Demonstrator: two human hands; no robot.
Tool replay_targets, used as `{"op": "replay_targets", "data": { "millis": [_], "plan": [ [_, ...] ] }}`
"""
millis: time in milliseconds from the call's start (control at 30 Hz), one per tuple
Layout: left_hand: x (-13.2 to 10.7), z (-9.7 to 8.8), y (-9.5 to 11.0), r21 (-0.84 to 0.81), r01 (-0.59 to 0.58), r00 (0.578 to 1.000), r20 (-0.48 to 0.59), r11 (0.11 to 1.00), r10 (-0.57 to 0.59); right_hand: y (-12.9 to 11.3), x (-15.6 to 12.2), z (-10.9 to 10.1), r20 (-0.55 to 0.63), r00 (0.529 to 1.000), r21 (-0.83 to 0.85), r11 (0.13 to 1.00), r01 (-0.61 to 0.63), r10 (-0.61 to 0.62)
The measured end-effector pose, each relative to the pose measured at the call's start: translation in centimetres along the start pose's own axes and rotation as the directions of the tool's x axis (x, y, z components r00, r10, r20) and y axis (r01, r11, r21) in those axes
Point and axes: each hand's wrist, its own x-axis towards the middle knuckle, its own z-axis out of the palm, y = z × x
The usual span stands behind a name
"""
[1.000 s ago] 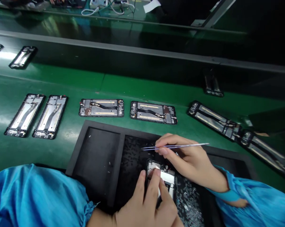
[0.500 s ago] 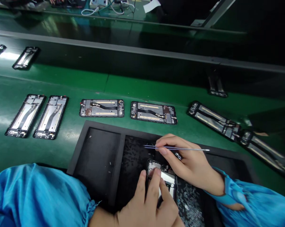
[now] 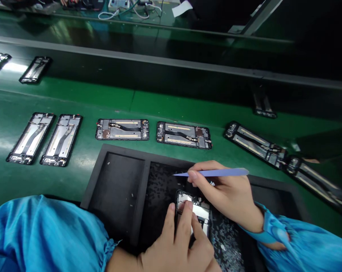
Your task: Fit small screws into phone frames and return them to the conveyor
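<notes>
My left hand lies across a phone frame on a black tray, fingers spread and tips touching its upper part. The hand hides much of the frame's lower half. In my right hand is a pair of lilac tweezers, pinched between thumb and fingers. Their point is directed left, above the tray's middle compartment and beyond the phone frame. Small dark bits lie below the tip, and clear scraps are scattered right of the frame.
Opened phone frames lie in a row behind the tray, with another beside it. Two more rest at left, and others at right. A raised grey rail crosses behind. Cables and a co-worker's hand show at the back.
My right hand has turned the tweezers so their broad side faces me, and it has shifted slightly. My left hand and the phone frame have stayed in place.
</notes>
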Motion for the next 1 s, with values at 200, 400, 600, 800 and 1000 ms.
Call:
{"op": "replay_targets", "data": {
  "millis": [200,400,600,800,1000],
  "plan": [
    [-0.12,0.10,0.13,-0.008,0.012,1.000,0.003,1.000,-0.012,0.04,0.14,0.27,-0.012,1.000,0.012,1.000,-0.024,0.024],
    [0.10,0.03,0.15,-0.015,0.016,1.000,-0.007,1.000,-0.016,-0.34,0.39,0.39,0.006,1.000,0.033,0.999,-0.030,0.029],
    [-0.22,-0.08,0.13,-0.016,-0.027,0.999,0.045,0.999,0.028,-0.07,0.07,0.07,0.086,0.988,0.106,0.985,-0.134,0.125],
    [-0.04,-0.26,-0.01,-0.022,-0.019,0.999,0.051,1.000,0.020,-0.51,0.08,-0.06,0.049,0.985,0.130,0.977,-0.169,0.164],
    [-0.17,-0.11,0.14,-0.026,-0.026,0.998,0.052,0.999,0.028,-0.41,0.10,-0.38,0.063,0.997,0.076,0.996,-0.049,0.044]
  ]
}}
